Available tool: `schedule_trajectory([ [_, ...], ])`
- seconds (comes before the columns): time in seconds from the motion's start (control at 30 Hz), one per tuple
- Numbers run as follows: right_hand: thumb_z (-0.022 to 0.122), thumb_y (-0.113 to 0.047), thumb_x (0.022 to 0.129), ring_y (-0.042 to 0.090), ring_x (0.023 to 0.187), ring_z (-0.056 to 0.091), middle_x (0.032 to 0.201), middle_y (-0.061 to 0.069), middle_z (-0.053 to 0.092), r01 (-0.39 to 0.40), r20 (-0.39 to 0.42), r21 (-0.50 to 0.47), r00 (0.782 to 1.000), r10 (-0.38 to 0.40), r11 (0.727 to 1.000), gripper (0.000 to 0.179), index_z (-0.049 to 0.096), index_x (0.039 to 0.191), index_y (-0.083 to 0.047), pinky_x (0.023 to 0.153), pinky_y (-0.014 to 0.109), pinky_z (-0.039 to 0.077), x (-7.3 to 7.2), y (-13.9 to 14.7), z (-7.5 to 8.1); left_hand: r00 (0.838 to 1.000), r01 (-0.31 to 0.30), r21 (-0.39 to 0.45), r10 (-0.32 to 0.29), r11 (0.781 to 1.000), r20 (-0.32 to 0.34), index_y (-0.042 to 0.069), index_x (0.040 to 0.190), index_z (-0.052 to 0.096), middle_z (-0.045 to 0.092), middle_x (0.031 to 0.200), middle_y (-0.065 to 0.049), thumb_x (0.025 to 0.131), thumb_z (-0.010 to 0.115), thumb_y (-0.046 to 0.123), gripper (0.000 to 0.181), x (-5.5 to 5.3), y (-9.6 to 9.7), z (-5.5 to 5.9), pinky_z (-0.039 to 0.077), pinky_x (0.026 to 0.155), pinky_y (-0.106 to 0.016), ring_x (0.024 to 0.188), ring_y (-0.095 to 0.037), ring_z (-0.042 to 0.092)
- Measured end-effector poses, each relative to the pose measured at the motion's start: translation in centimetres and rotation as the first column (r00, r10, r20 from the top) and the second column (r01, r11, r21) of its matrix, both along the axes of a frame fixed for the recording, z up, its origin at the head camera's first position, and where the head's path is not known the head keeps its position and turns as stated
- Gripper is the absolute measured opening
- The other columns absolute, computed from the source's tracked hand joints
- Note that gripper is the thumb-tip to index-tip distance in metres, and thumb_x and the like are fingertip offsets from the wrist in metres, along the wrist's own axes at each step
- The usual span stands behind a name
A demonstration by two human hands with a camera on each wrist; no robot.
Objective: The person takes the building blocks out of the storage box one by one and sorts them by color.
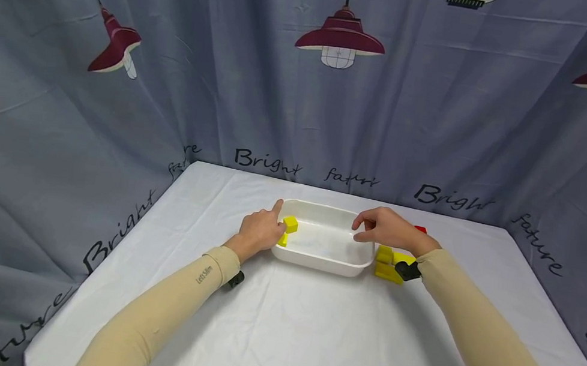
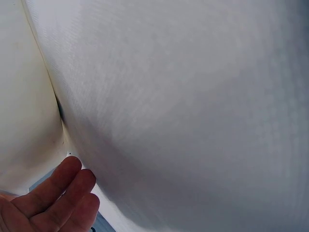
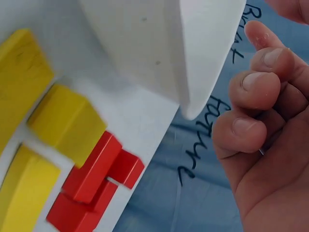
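A white rectangular tray (image 1: pixel 319 263) stands on the table with two yellow blocks (image 1: pixel 290 224) at its left end. At that end my left hand (image 1: pixel 261 229) holds the rim, the thumb reaching over to the inside beside the blocks. In the left wrist view, three of its fingers (image 2: pixel 63 193) extend along the outside of the tray. Above the tray's right end hovers my right hand (image 1: pixel 383 226), fingers loosely bent and nothing between them. The right wrist view shows these curled fingers (image 3: pixel 253 92) beyond the tray's corner.
Several yellow blocks (image 1: pixel 389 272) lie just outside the tray's right end, partly under my right wrist. Behind them are red blocks (image 3: pixel 91 169), mostly hidden in the head view. A grey-blue printed curtain (image 1: pixel 301 111) hangs behind the white-covered table (image 1: pixel 298 328).
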State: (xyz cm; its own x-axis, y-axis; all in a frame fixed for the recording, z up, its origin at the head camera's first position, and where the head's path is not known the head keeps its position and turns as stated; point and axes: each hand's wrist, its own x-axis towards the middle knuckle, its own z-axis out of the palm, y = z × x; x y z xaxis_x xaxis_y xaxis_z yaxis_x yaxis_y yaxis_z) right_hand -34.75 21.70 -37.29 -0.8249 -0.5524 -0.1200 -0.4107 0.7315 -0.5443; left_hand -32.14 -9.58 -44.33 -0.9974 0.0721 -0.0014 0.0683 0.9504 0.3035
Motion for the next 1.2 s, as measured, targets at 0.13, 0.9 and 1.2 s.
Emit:
schedule_trajectory([
  [0.13,0.079,-0.025,0.086,0.021,0.073,0.051,0.074,0.005,0.055,-0.020,0.032,-0.001,0.999,0.020,1.000,0.028,0.073,0.110,-0.010,0.067,0.033,0.042,-0.8,-0.9,-0.2,1.000,0.000,-0.002,0.000,1.000,0.004,0.015,0.161,0.023,0.070,0.086,-0.008,0.100,0.044,0.036,0.069,0.1,0.1,0.0,0.048,0.062,-0.036,0.066,-0.022,0.060],
  [0.9,0.078,-0.023,0.086,0.021,0.080,0.051,0.081,0.005,0.057,-0.041,0.120,0.010,0.992,0.039,0.999,0.034,0.072,0.120,-0.018,0.071,0.033,0.038,-4.2,-6.4,-2.3,1.000,-0.010,-0.017,0.010,1.000,0.014,0.015,0.162,0.023,0.071,0.091,-0.011,0.101,0.044,0.037,0.068,0.2,0.1,0.2,0.049,0.063,-0.037,0.068,-0.022,0.060],
  [1.2,0.078,-0.025,0.087,0.022,0.081,0.052,0.084,0.006,0.057,-0.029,0.145,0.006,0.989,0.028,1.000,0.035,0.072,0.121,-0.022,0.070,0.032,0.039,-5.0,-7.8,-3.2,1.000,-0.014,-0.017,0.014,1.000,0.012,0.016,0.162,0.023,0.072,0.098,-0.012,0.101,0.043,0.037,0.068,0.2,0.2,0.5,0.051,0.066,-0.038,0.070,-0.022,0.061],
])
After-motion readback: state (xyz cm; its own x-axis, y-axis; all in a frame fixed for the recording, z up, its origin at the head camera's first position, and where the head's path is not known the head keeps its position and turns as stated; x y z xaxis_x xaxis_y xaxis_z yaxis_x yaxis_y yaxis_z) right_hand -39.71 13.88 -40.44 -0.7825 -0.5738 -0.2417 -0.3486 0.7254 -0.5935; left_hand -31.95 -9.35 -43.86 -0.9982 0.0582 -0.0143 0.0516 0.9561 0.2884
